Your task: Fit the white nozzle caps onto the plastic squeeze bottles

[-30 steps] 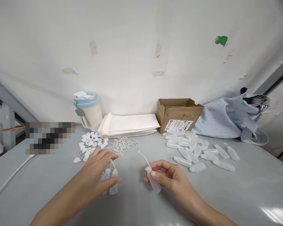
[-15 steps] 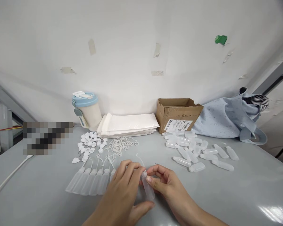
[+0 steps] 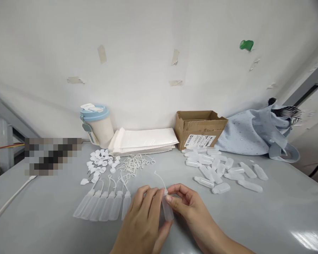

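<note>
Between my two hands a small translucent squeeze bottle (image 3: 167, 209) stands tilted, with a thin white strap rising from its neck. My left hand (image 3: 145, 215) grips it from the left, the thumb under its lower end and the fingers along its side. At the neck, the thumb and index finger of my right hand (image 3: 185, 204) pinch it from the right. Left of my hands lies a row of like bottles (image 3: 103, 208) with straps on their necks. Behind that row are a heap of loose white straps (image 3: 135, 164) and a pile of small white caps (image 3: 102, 158).
Bottles without straps (image 3: 214, 169) lie scattered at the right. Along the wall stand a blue-lidded cup (image 3: 98, 123), a stack of white envelopes (image 3: 148, 139), a cardboard box (image 3: 198, 130) and a light blue bag (image 3: 249, 134). A white cable (image 3: 13, 201) crosses the table's left side.
My left hand has shifted right, and its thumb has closed in on the bottle's lower end. The bottle is slightly more upright. One more bottle in the row shows beside my left hand.
</note>
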`<action>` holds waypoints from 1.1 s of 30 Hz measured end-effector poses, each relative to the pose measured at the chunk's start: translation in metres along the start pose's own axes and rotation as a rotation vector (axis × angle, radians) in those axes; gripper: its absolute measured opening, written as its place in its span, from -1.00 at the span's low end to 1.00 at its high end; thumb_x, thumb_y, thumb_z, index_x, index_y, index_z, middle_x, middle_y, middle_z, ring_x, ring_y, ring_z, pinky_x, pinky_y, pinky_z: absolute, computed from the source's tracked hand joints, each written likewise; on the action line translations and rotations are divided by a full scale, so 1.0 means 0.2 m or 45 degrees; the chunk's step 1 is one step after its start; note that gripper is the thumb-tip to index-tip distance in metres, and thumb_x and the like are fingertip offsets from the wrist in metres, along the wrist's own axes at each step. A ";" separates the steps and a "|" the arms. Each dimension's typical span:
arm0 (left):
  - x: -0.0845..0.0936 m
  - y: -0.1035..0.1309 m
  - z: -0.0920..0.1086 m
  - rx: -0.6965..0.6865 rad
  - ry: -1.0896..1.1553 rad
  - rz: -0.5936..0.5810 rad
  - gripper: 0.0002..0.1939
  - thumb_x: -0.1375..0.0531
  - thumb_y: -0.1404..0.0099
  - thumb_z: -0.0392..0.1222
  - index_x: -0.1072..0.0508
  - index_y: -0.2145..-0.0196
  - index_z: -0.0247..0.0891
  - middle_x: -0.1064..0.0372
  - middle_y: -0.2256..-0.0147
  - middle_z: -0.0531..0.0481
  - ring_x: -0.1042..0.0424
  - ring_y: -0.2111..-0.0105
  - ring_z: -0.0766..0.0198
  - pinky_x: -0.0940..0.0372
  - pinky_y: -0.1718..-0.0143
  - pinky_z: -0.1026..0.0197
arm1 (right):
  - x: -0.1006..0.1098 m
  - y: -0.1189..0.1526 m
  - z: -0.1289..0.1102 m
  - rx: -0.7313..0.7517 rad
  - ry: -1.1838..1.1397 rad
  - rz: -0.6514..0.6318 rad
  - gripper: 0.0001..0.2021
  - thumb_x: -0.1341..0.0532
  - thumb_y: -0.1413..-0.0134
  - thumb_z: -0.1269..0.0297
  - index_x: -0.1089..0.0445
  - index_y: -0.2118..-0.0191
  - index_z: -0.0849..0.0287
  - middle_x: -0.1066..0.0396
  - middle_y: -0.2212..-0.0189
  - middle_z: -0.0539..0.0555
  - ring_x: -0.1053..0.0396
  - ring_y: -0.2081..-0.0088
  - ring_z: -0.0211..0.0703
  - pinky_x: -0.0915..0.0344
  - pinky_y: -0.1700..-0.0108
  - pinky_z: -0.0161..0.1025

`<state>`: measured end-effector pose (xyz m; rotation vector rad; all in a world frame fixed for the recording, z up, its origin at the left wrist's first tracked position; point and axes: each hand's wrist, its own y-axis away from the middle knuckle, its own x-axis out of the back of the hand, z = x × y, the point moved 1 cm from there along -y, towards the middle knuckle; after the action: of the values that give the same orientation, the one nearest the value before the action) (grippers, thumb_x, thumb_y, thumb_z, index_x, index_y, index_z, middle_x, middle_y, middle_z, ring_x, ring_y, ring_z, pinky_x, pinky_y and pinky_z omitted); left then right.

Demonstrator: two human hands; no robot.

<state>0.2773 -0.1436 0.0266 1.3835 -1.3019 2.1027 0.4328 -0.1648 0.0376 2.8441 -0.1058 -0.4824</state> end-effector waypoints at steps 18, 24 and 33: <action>0.17 -0.05 -0.19 0.639 0.232 -0.660 -0.56 -0.13 0.05 -0.33 -0.44 0.14 -0.27 -0.38 0.17 -0.11 -0.21 0.02 -0.05 -0.23 0.04 -0.02 | 0.02 -0.01 -0.03 -0.009 0.250 -0.075 -0.70 -0.35 0.07 0.05 -0.38 0.35 0.16 -0.52 0.32 0.07 -0.47 0.14 -0.03 -0.24 0.10 -0.19; 0.20 -0.07 -0.21 0.682 0.194 -0.768 -0.52 -0.14 0.04 -0.30 -0.44 0.10 -0.32 -0.35 0.13 -0.15 -0.18 -0.01 -0.05 -0.18 -0.03 -0.03 | 0.02 -0.01 -0.03 0.008 0.212 -0.087 -0.69 -0.35 0.08 0.04 -0.38 0.36 0.17 -0.48 0.36 0.06 -0.47 0.20 -0.07 -0.26 0.11 -0.18; 0.18 -0.02 -0.26 0.616 0.183 -0.736 -0.62 -0.13 0.09 -0.30 -0.46 0.24 -0.23 -0.29 0.12 -0.12 -0.16 0.01 -0.06 -0.18 0.02 -0.06 | 0.03 -0.01 -0.05 0.026 0.140 -0.077 -0.71 -0.37 0.09 0.08 -0.38 0.37 0.19 -0.47 0.38 0.05 -0.46 0.26 -0.12 -0.33 0.18 -0.21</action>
<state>0.2317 -0.1064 0.0533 1.5118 -0.2732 2.0988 0.4418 -0.1611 0.0436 2.8938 -0.0042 -0.3381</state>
